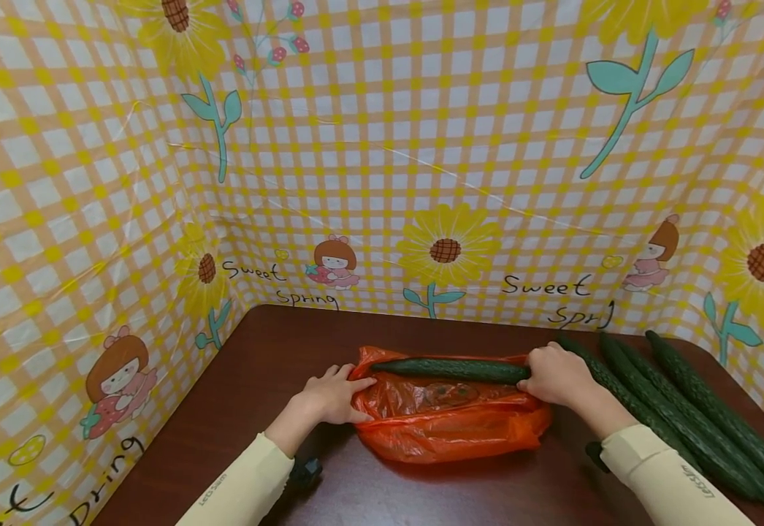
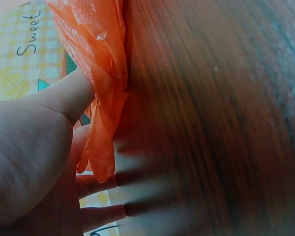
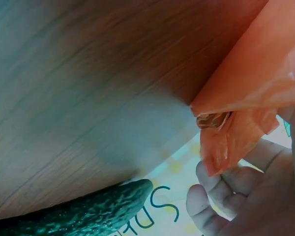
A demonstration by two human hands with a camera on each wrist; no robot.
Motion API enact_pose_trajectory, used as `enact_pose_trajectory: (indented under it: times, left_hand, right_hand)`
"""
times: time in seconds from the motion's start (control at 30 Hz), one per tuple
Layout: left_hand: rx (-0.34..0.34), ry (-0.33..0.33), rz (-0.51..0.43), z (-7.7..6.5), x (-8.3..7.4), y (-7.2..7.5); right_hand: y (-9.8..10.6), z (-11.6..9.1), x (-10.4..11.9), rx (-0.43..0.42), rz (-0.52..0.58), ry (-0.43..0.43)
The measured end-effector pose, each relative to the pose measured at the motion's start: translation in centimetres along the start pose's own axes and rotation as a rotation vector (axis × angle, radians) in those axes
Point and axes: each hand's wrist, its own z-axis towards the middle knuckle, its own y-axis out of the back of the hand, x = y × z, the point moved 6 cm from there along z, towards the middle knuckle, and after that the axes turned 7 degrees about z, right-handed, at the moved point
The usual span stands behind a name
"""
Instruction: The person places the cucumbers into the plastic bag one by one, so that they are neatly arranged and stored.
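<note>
An orange plastic bag (image 1: 454,438) lies on its side in the middle of the table, its mouth spread wide. Along the far side of that mouth lies a long dark green cucumber (image 1: 451,370). My right hand (image 1: 559,376) grips the cucumber's right end, with fingers curled at the bag's right edge; that end is hidden under the hand. My left hand (image 1: 329,398) holds the bag's left edge. In the left wrist view the thumb goes behind the orange plastic (image 2: 105,98), and the other fingers spread below it.
Several more cucumbers (image 1: 691,416) lie side by side at the table's right. One cucumber tip (image 3: 132,194) shows close to the right hand in the right wrist view. A yellow checked cloth (image 1: 382,161) with sunflowers walls the dark brown table (image 1: 237,409) at back and sides.
</note>
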Motion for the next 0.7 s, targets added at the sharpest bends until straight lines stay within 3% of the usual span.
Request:
enact_pose_trajectory:
  times: [0.43,0.7]
  left_hand:
    - [-0.016,-0.01,0.021,0.2,-0.1,0.4]
    - [-0.005,-0.009,-0.006,0.7,0.2,0.7]
  right_hand:
    - [0.4,-0.7,0.1,-0.14,-0.014,-0.008]
    - [0.2,-1.3,-0.2,-0.135,-0.012,-0.044]
